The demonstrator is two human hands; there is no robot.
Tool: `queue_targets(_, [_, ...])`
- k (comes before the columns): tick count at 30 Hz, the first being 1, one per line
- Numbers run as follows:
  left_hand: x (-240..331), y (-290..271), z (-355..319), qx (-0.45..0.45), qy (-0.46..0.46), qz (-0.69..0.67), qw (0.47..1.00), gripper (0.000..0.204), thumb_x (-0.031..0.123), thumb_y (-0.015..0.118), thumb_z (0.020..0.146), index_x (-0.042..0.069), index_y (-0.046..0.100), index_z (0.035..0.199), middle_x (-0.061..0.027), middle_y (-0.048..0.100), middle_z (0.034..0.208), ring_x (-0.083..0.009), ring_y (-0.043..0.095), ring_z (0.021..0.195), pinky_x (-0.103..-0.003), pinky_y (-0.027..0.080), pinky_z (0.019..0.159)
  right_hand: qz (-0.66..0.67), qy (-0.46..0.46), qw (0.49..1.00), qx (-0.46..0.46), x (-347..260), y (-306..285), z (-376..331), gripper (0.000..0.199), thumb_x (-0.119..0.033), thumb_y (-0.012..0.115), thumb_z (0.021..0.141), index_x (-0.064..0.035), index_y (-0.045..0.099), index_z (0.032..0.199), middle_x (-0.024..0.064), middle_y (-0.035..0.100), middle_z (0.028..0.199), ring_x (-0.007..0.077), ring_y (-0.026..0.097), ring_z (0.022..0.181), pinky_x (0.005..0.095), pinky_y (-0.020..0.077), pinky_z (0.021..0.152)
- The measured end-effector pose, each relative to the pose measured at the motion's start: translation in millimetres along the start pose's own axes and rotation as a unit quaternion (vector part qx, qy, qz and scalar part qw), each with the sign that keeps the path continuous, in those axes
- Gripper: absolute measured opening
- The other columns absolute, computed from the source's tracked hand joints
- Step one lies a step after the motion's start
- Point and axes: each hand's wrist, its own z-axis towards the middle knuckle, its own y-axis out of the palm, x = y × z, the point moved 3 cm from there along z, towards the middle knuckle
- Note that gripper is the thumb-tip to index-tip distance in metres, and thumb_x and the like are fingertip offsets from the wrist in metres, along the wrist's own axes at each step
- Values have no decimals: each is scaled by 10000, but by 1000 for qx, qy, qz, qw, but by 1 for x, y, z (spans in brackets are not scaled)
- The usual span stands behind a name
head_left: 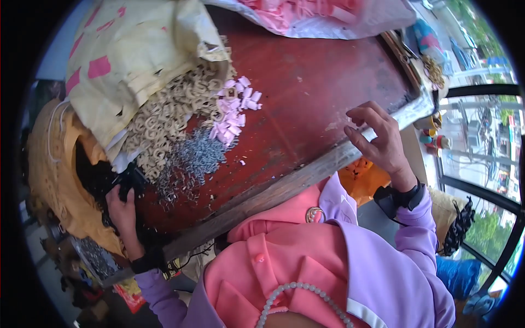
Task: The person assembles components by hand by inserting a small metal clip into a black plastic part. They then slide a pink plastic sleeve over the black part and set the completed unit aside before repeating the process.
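My left hand [121, 212] is at the table's left end, beside the mouth of an orange woven sack [49, 164] with dark contents. Its fingers close around something black that I cannot make out against the dark pile. Over the table's front edge at the right, my right hand [380, 139] hangs with bent fingers apart, holding nothing. Between the hands lie a heap of beige ring-shaped pieces [164, 117], some small pale pink pieces [232, 115] and a pile of small grey metal parts [199, 153].
A cream sack [147, 49] with pink patches spills the beige pieces onto the red tabletop [306, 93]. Pink parts [301, 13] fill a white bag at the far edge. A worn wooden rim [273, 188] runs along the near side, with an orange bag [363, 180] below it.
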Motion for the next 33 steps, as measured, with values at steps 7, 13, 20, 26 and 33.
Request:
queue_targets(7, [-25,26,-17,-16,-41,-7,999,341,165,634,671,38,511,963,-200,509,977,-365,495,900,-393,424,747,18,-110,988,-103,-52,61,42,154,-21,600,686,4,550,830,92,518,725,179,533,625,265,423,562])
queue_targets(13, [-43,26,-22,4,43,-73,996,352,132,629,680,5,506,985,-197,514,954,-321,531,788,-344,435,680,35,-114,978,-172,-71,94,53,159,-12,604,680,3,550,829,92,520,717,180,534,619,263,425,551])
queue_targets(20, [-24,17,-19,-9,10,-172,985,384,126,617,690,17,485,1033,-168,542,896,-327,542,781,-346,440,665,32,-150,956,-252,-79,134,60,174,-7,607,665,-2,547,829,92,511,708,205,533,614,283,427,542])
queue_targets(26, [-32,23,-23,-123,-71,-273,951,417,106,612,698,13,469,1079,-129,560,760,-179,547,630,-281,439,604,-20,-234,931,-278,-74,168,55,170,-33,605,654,-25,551,815,95,513,723,251,523,609,305,428,536])
queue_targets(33, [-51,32,-43,-90,-148,-409,896,410,117,558,772,55,434,1158,-56,548,828,-80,489,630,-214,435,558,-94,-268,925,-252,-82,202,54,106,-53,584,660,-42,518,742,92,465,680,247,514,587,316,428,518])
